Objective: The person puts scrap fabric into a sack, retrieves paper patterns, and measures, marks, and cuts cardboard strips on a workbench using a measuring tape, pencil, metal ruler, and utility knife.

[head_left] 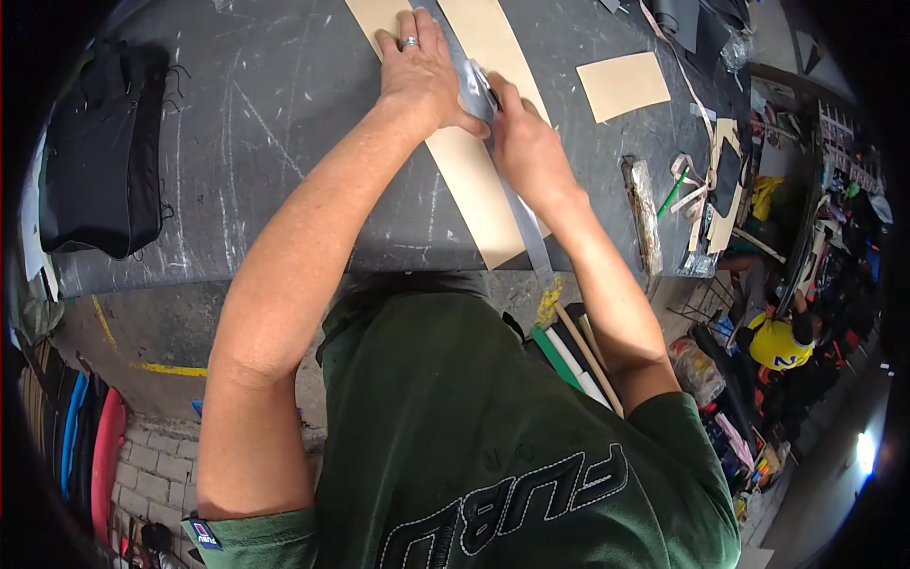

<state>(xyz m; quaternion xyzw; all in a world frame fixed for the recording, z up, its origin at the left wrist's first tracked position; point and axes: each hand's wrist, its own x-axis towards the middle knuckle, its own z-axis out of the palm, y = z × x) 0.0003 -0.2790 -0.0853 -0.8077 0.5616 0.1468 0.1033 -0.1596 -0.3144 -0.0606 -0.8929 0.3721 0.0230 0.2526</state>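
Note:
A long tan sheet point(474, 194) lies on the dark, scratched table, with a long metal ruler point(531, 242) running lengthwise over it and past the table's front edge. My left hand point(422, 81) presses on the ruler and sheet, fingers spread, a ring on one finger. Beside it, my right hand point(521, 137) is closed round a small tool at the ruler's edge; its upper end shows dark, and the fingers hide the rest. More tan material point(502, 47) shows on the ruler's right side.
The table point(275, 171) holds a black bag point(104, 156) at left, a tan rectangle point(624, 86) at right, a wrapped bar point(645, 216), a green pen point(673, 192) and a tape measure. Rolls stand below the front edge. A person in yellow point(782, 341) sits far right.

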